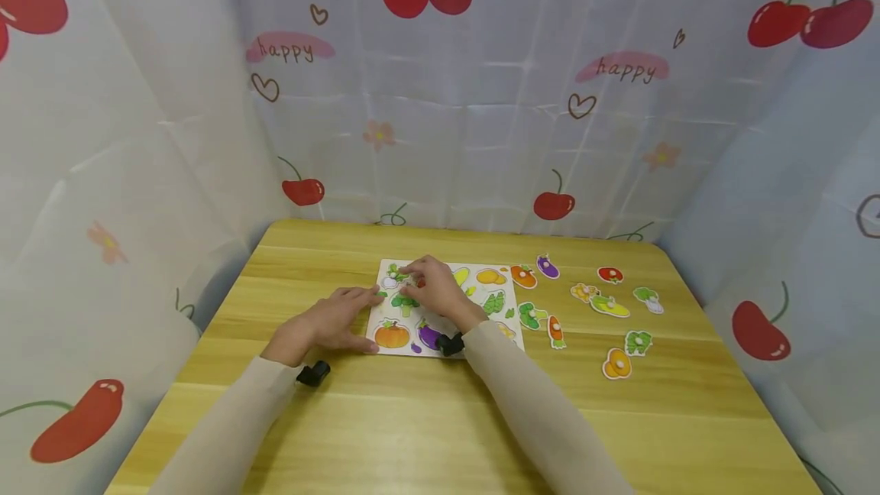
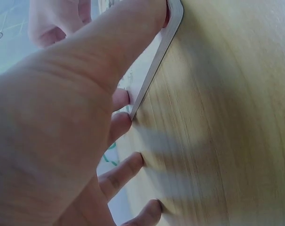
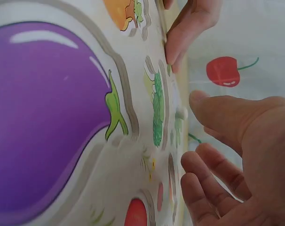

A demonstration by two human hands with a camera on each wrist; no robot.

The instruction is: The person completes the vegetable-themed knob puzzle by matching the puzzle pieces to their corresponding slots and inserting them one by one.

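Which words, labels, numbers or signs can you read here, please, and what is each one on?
"happy": left pink smear on the cherry-print backdrop.
"happy": right pink smear on the same backdrop.
I can make out no lettering or numbers on the puzzle board or the loose vegetable pieces.

Wood-grain desk (image 1: 399, 434) now, puzzle board (image 1: 412, 319) flat on its far half; loose pcs. to the rt.: pumpkin pc. (image 1: 524, 276) hugging the board, eggplant pc. (image 1: 548, 266) nearby, broccoli pc. (image 1: 529, 315) beside carrot pc. (image 1: 556, 332), then corn pc. (image 1: 609, 306), tomato pc. (image 1: 610, 275), turnip pc. (image 1: 648, 299).
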